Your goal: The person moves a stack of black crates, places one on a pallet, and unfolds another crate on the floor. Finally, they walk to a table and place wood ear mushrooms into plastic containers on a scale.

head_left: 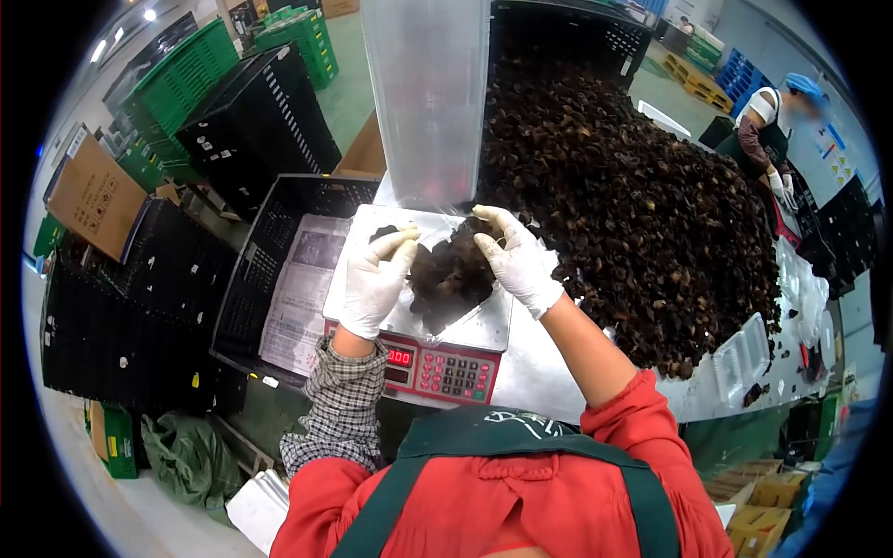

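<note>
Dark brown wood ear mushrooms (pixel 448 279) lie in a clear plastic tray (pixel 465 325) on the metal pan of a red digital scale (pixel 451 372). My left hand (pixel 379 284), in a white glove, is at the tray's left side. Its thumb and fingers are pinched together, with a dark mushroom piece at the tips. At the right side, my gloved right hand (pixel 519 265) has its thumb and fingers bent around the edge of the mushrooms. The exact grip of both hands is partly hidden. The scale's red display ends in zeros.
A tall stack of clear trays (pixel 428 93) stands behind the scale. To the right spreads a large mushroom pile (pixel 642 214). A black crate (pixel 279 200) lined with printed paper sits left. Loose clear trays (pixel 741 358) lie at right. A co-worker (pixel 767 135) stands far right.
</note>
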A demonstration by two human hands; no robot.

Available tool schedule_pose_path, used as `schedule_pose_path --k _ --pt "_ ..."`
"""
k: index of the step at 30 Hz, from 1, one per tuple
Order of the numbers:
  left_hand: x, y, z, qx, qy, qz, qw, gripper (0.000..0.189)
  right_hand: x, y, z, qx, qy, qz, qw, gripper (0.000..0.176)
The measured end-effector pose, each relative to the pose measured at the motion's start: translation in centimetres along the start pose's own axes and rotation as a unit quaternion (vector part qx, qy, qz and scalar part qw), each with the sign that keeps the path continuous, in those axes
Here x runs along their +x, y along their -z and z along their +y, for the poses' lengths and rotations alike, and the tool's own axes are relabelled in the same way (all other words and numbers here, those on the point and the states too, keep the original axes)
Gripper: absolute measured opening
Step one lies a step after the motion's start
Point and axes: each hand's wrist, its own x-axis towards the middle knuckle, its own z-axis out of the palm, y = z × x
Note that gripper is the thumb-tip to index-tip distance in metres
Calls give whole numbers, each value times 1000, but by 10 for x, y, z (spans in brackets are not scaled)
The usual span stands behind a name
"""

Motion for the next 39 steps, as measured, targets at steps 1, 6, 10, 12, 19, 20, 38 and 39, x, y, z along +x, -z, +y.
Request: schedule_pose_path --k 1,6,10,12,19,20,38,39 --pt "2 1 1 -18 -3 9 1000 17 2 0 0 -2 -11 -8 1000 21" --pt "-6 9 -2 0 -13 0 1000 19 0 4 0 69 -70 -21 995 13" --pt "-11 12 -10 -52 -7 -31 998 27 2 4 11 136 -51 -9 989 20" --pt "-13 11 -10 -83 -4 -36 996 31 0 6 8 149 -51 -2 987 25" --pt "-22 2 -4 -86 50 -47 994 30 -14 16 -11 227 -111 -5 968 26" --pt "-21 2 -7 -76 53 -56 994 28 -15 17 -12 223 -113 -7 968 25" --pt "-6 -16 -2 -46 93 -29 994 7 -176 214 -13 -57 -158 244 955 13" --pt "-6 -15 -5 -38 93 -35 994 7 -213 243 5 -150 -136 265 943 11"
